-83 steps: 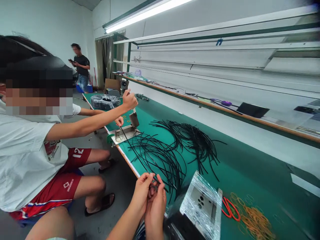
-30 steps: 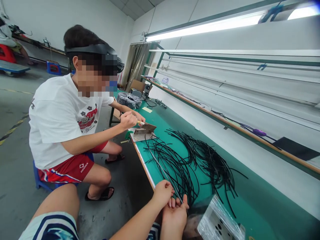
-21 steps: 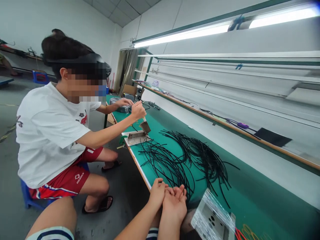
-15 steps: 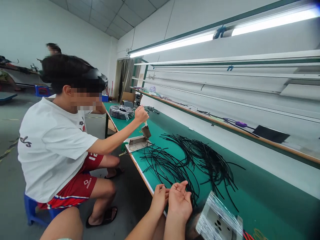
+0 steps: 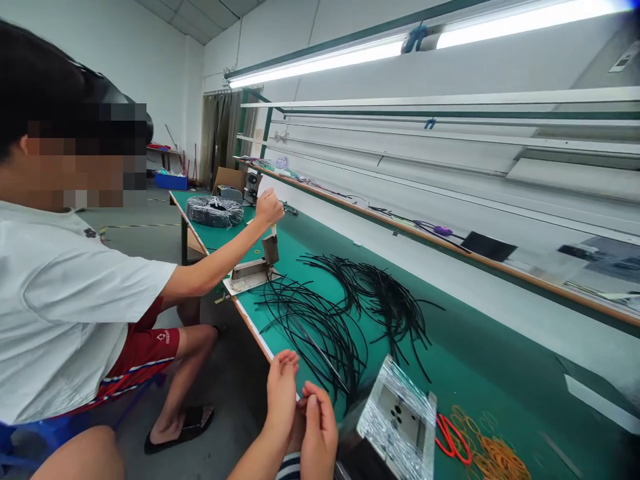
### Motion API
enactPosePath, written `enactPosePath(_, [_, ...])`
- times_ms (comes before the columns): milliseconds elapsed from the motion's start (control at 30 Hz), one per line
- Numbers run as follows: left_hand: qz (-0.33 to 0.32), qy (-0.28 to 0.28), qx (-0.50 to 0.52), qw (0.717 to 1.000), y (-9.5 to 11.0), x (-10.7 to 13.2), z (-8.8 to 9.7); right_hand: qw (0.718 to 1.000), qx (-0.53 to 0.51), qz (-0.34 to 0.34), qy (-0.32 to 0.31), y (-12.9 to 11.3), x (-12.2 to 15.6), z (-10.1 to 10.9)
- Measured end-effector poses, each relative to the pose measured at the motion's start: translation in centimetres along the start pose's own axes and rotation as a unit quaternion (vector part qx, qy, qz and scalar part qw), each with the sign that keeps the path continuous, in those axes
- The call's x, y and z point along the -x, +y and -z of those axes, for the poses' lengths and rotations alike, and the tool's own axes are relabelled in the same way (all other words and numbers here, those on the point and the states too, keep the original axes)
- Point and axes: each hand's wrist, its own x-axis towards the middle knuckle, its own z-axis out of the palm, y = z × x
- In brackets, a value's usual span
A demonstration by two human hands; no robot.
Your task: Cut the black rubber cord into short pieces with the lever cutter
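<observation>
Factory room's long green desk (image 5: pixel 480 347) carries loose black rubber cables (image 5: pixel 315 327), just beyond the slack, open left grip (image 5: pixel 283 393); whether the curled right grip (image 5: pixel 316 433) pinches anything is hidden; the co-worker's red shorts (image 5: pixel 161 340) show an unreadable logo

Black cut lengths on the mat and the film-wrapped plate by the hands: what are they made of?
The black cut lengths look like matte, flexible rubber or plastic tubing, given their loose curves; which one is unclear. The plate seems grey metal, possibly, under glossy, crinkled clear plastic film.
</observation>
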Motion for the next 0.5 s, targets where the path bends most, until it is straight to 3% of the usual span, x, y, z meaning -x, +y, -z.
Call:
enactPosePath(67, [-0.012,0.012,-0.029,0.999,0.9,-0.6,0.0,0.994,0.061,0.065,-0.064,-0.2,0.5,0.3])
enactPosePath(167, [0.044,-0.02,-0.065,0.997,2.6,-2.0,-0.9,0.974,0.124,0.133,-0.134,-0.2,1.0,0.1])
enactPosePath(333, [0.125,-0.062,-0.086,0.986,4.7,-5.2,-3.1,0.973,0.107,0.188,-0.077,1.9,1.7,-0.5])
enactPosePath(500, [0.159,-0.068,-0.096,0.98,4.9,-7.9,-5.1,0.975,0.077,0.195,-0.07,3.8,1.8,-0.3])
